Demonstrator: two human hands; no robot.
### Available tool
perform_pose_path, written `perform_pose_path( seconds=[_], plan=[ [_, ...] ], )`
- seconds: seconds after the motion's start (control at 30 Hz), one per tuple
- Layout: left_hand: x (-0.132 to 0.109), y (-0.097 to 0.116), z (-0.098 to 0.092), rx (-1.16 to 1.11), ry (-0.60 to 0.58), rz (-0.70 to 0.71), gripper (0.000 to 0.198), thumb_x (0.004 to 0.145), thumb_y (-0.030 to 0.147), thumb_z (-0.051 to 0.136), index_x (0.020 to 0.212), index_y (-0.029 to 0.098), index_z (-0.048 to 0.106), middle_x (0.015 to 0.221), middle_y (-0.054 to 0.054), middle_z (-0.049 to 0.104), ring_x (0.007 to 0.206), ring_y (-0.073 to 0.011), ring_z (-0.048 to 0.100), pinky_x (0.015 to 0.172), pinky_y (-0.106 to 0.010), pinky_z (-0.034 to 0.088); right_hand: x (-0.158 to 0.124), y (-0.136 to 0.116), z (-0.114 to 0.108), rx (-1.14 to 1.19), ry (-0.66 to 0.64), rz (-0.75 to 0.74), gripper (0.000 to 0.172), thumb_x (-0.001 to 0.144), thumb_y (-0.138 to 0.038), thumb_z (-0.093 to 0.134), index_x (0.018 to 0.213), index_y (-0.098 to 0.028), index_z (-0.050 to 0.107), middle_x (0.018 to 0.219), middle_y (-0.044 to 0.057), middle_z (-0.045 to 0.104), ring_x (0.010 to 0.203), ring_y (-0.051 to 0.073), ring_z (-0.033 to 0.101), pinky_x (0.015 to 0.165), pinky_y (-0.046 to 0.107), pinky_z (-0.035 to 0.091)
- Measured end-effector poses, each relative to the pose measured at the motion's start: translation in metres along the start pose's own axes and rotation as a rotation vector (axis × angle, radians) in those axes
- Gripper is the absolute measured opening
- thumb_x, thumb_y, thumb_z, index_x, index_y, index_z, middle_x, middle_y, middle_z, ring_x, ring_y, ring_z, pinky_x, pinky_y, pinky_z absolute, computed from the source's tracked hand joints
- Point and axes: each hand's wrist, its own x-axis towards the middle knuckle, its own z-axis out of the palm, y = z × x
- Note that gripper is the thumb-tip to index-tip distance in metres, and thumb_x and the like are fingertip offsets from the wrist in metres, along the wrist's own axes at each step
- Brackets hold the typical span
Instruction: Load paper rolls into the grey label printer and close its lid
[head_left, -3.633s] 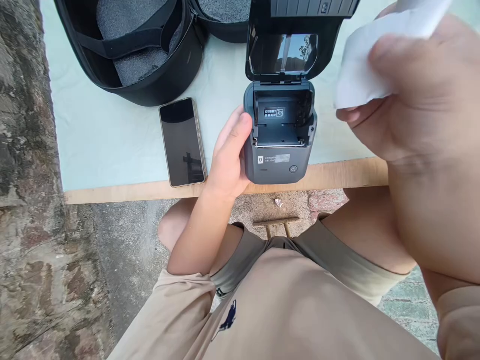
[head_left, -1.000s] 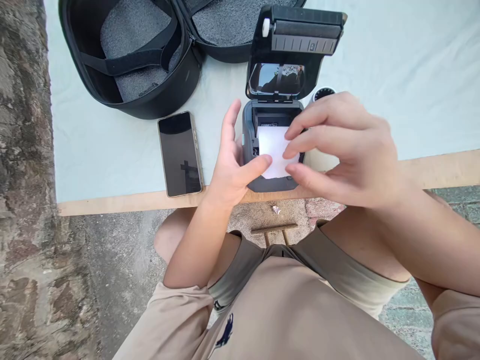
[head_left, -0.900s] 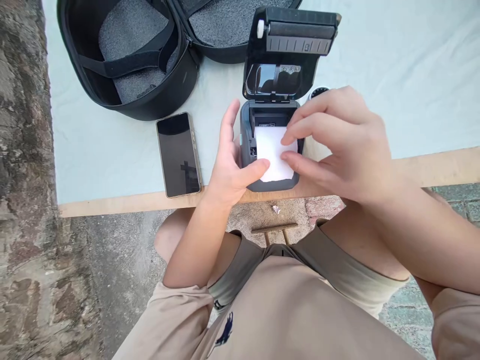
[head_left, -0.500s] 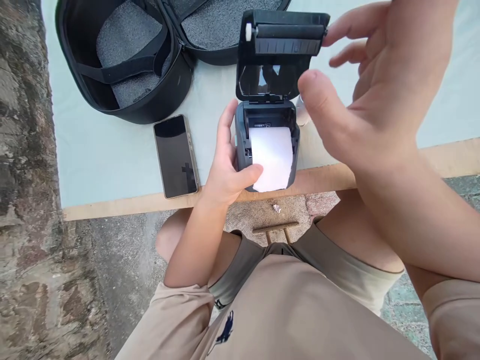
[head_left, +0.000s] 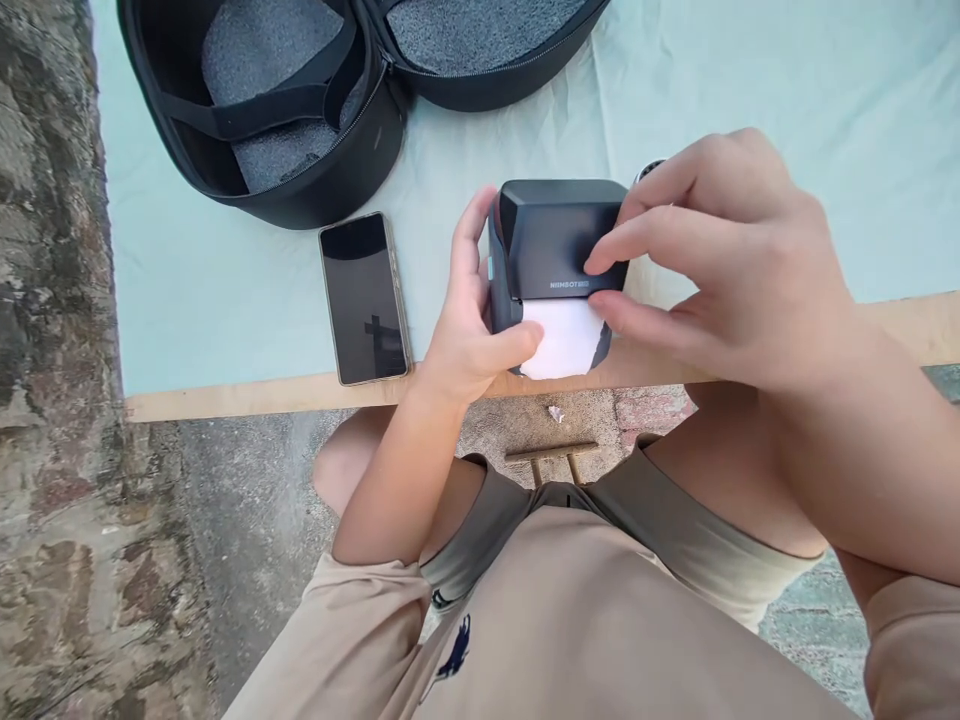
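Observation:
A small black label printer (head_left: 559, 235) is at the table's front edge, its lid folded down over the paper bay. White paper (head_left: 566, 340) sticks out from under the lid's front edge. My left hand (head_left: 480, 320) grips the printer along its left side, with the thumb pressed on the paper. On the right, my right hand (head_left: 720, 250) has its fingers bent over the lid, with the thumb at the lid's lower edge and the index fingertip on its face. The paper roll inside is hidden by the lid.
A phone (head_left: 365, 300) lies dark-screened left of the printer. Behind it stands an unzipped black case (head_left: 322, 190) with grey foam and a strap. A round object (head_left: 646, 170), mostly hidden, sits behind my right hand. The wooden table edge (head_left: 247, 400) runs along the front.
The printer's lid has swung from upright to down over the paper bay. My right hand has moved down and left onto the lid. My left hand keeps its hold.

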Motion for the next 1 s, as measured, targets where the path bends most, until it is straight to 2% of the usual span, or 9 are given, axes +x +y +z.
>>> perform_pose_path(
  seconds=[0.07, 0.17, 0.3, 0.4, 0.53, 0.7, 0.77, 0.87, 1.0],
  plan=[
    [0.000, 0.001, 0.004, -0.027, 0.018, 0.017, 0.106, 0.060, 0.050, 0.085, 0.147, 0.039, 0.026, 0.139, -0.007, 0.059, 0.141, -0.0362, 0.049, 0.094, -0.040, 0.058, -0.002, -0.003, -0.001, 0.009, -0.009, 0.030, 0.015, 0.087, -0.034, 0.063, 0.101, -0.027, 0.064, 0.099, 0.006, 0.064, 0.090, 0.022, 0.062, 0.082, 0.043, 0.053],
    [-0.002, 0.005, 0.014, -0.062, 0.092, 0.033, 0.081, 0.067, 0.058, 0.078, 0.136, 0.033, 0.042, 0.134, -0.009, 0.061, 0.141, -0.0364, 0.050, 0.100, -0.045, 0.056, -0.002, -0.013, -0.005, 0.057, 0.038, 0.132, 0.020, 0.090, -0.037, 0.061, 0.106, -0.026, 0.064, 0.106, 0.009, 0.061, 0.096, 0.021, 0.063, 0.079, 0.039, 0.055],
    [-0.005, 0.011, 0.023, -0.037, 0.150, -0.023, 0.064, 0.067, 0.061, 0.077, 0.114, 0.022, 0.058, 0.118, -0.013, 0.066, 0.137, -0.0413, 0.053, 0.103, -0.051, 0.054, -0.001, -0.024, -0.007, 0.173, -0.020, 0.265, 0.040, 0.091, -0.040, 0.061, 0.128, -0.024, 0.054, 0.128, 0.010, 0.058, 0.091, 0.016, 0.064, 0.067, 0.029, 0.055],
    [-0.006, 0.011, 0.024, 0.006, 0.154, -0.034, 0.066, 0.061, 0.063, 0.080, 0.108, 0.021, 0.061, 0.108, -0.013, 0.067, 0.134, -0.0434, 0.055, 0.103, -0.054, 0.054, -0.001, -0.027, -0.004, 0.233, -0.100, 0.257, 0.051, 0.089, -0.038, 0.065, 0.134, -0.020, 0.049, 0.125, 0.010, 0.063, 0.096, 0.017, 0.066, 0.068, 0.026, 0.055],
    [-0.006, 0.008, 0.023, 0.005, 0.164, -0.019, 0.059, 0.068, 0.063, 0.075, 0.109, 0.023, 0.061, 0.105, -0.011, 0.069, 0.133, -0.0411, 0.056, 0.099, -0.053, 0.056, 0.000, -0.026, 0.001, 0.225, -0.115, 0.270, 0.053, 0.090, -0.038, 0.064, 0.136, -0.017, 0.047, 0.133, 0.011, 0.060, 0.116, 0.022, 0.064, 0.077, 0.028, 0.057],
    [-0.007, 0.007, 0.022, -0.031, 0.150, 0.018, 0.051, 0.074, 0.056, 0.075, 0.111, 0.024, 0.061, 0.110, -0.010, 0.071, 0.137, -0.0369, 0.054, 0.099, -0.047, 0.058, 0.000, -0.024, 0.005, 0.228, -0.114, 0.280, 0.055, 0.091, -0.040, 0.062, 0.139, -0.019, 0.046, 0.140, 0.012, 0.056, 0.111, 0.021, 0.065, 0.081, 0.031, 0.058],
    [-0.007, 0.007, 0.019, -0.045, 0.132, 0.022, 0.051, 0.080, 0.063, 0.065, 0.114, 0.026, 0.062, 0.115, -0.009, 0.071, 0.142, -0.0336, 0.050, 0.103, -0.044, 0.056, 0.000, -0.024, 0.005, 0.223, -0.093, 0.272, 0.054, 0.091, -0.044, 0.062, 0.138, -0.021, 0.047, 0.142, 0.012, 0.055, 0.104, 0.019, 0.067, 0.078, 0.030, 0.058],
    [-0.006, 0.005, 0.015, -0.047, 0.134, -0.016, 0.059, 0.091, 0.072, 0.038, 0.117, 0.026, 0.064, 0.119, -0.008, 0.070, 0.147, -0.0287, 0.044, 0.109, -0.044, 0.052, -0.001, -0.023, 0.005, 0.181, -0.030, 0.276, 0.047, 0.092, -0.046, 0.059, 0.134, -0.025, 0.052, 0.143, 0.010, 0.054, 0.100, 0.018, 0.068, 0.067, 0.027, 0.057],
    [-0.003, 0.002, 0.011, -0.037, 0.199, -0.015, 0.056, 0.099, 0.062, 0.029, 0.110, 0.022, 0.066, 0.115, -0.005, 0.070, 0.149, -0.0267, 0.041, 0.113, -0.047, 0.049, -0.003, -0.020, 0.007, 0.164, -0.040, 0.250, 0.047, 0.090, -0.042, 0.061, 0.133, -0.025, 0.054, 0.144, 0.010, 0.055, 0.104, 0.020, 0.068, 0.076, 0.030, 0.060]
  ],
)
